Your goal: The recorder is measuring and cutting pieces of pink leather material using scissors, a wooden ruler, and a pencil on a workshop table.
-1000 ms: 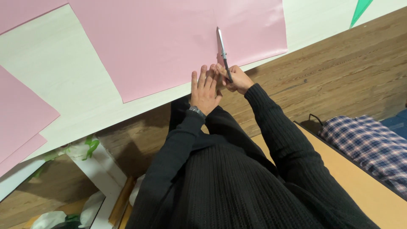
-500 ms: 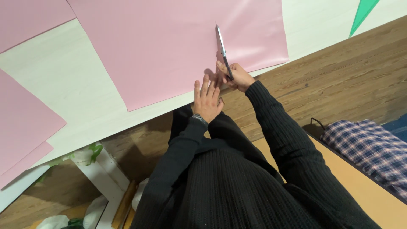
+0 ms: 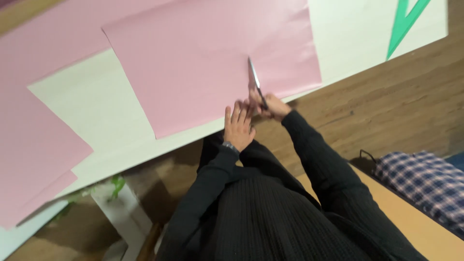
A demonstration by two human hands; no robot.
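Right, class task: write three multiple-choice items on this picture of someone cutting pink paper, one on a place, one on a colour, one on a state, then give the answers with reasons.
1. Where does the left hand rest?
A. flat on the near edge of the pink sheet
B. on the checked cloth
C. on the green triangle

2. What colour is the triangle-shaped piece at the far right of the table?
A. pink
B. green
C. blue

3. What is the right hand doing?
A. lying open on the floor
B. holding a pencil
C. gripping scissors whose blades lie on the pink sheet

Answers:
1 A: the fingers are spread on the sheet's near edge, beside the scissors.
2 B: it stands out green against the pale tabletop.
3 C: the hand closes round the handles, blades pointing away over the paper.
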